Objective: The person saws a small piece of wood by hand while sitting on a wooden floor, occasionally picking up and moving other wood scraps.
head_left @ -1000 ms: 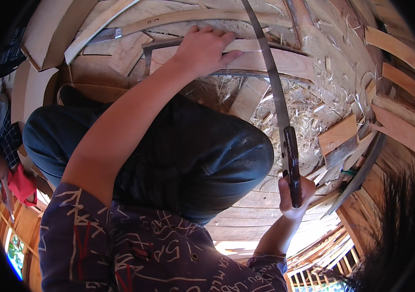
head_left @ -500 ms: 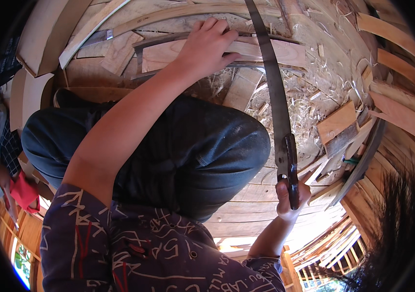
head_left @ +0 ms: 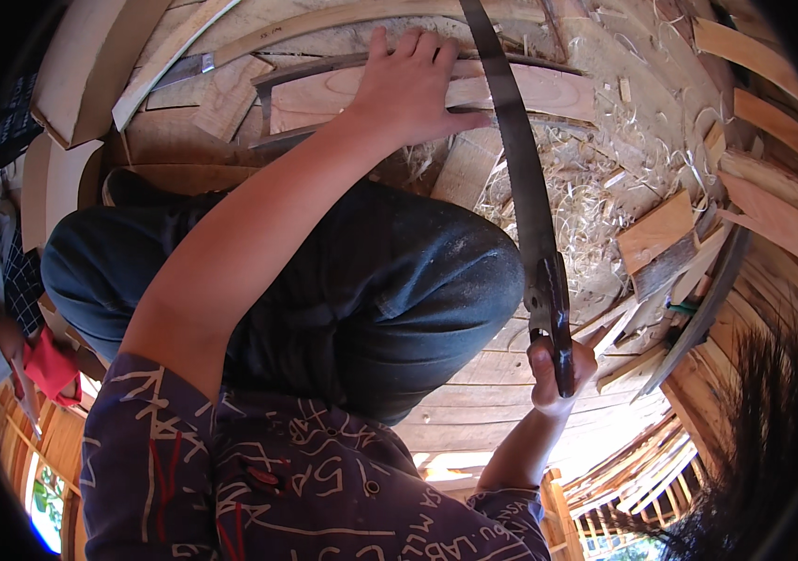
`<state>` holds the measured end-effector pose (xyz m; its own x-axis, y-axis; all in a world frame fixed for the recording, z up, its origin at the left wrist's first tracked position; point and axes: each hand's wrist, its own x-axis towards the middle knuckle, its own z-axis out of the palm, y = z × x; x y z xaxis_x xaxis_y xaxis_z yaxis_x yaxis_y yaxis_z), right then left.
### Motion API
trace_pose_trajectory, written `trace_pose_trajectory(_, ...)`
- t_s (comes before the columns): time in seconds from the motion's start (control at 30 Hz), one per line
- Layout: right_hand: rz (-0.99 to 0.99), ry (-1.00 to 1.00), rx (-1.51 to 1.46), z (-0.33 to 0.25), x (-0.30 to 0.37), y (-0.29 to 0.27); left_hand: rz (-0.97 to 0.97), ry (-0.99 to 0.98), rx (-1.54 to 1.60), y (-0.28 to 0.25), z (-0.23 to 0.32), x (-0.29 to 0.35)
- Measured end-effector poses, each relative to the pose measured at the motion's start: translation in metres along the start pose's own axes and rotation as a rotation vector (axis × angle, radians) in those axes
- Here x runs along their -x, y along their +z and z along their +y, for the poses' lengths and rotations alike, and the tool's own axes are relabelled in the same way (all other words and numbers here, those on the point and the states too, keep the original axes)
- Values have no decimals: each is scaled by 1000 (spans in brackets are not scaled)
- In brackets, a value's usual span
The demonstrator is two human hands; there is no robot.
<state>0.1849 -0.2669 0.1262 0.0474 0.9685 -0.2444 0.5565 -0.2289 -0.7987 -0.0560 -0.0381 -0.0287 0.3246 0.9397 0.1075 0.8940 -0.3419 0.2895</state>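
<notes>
My left hand (head_left: 410, 91) lies on a pale wooden board (head_left: 310, 100), with its fingers spread and the thumb stretched toward the saw. Dark strips run along the board's long edges. My right hand (head_left: 560, 376) is wrapped round the dark handle of a handsaw (head_left: 519, 150). The long grey blade points away from me and crosses over the board to the right of my left hand. Whether its teeth touch the wood, I cannot tell.
Curly wood shavings (head_left: 572, 215) cover the floor right of my knee. Wood offcuts (head_left: 656, 232) and planks (head_left: 773, 220) lie at the right. A long timber beam (head_left: 104, 70) stands far left. Another person's hand (head_left: 8, 338) shows at the left edge beside a red cloth (head_left: 51, 367).
My left hand's fingers have spread wider and its thumb reaches further right. The saw blade has shifted slightly left at its far end, and its handle slightly away from me.
</notes>
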Motion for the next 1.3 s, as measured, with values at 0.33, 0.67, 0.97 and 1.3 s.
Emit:
trace_pose_trajectory(0.33, 9, -36, -6, 3, -12, -1, -135, -38, 13, -3, 4, -3)
trace_pose_trajectory(0.67, -24, 3, -43, 10, 9, -23, -119, -29, 34, 0, 4, 0)
trace_pose_trajectory(0.97, -14, 33, -50, 8, -7, -12, -179, -17, 23, 0, -2, -2)
trace_pose_trajectory(1.3, -2, -2, 6, 11, 11, -29, -285, -19, 41, -23, 5, -6)
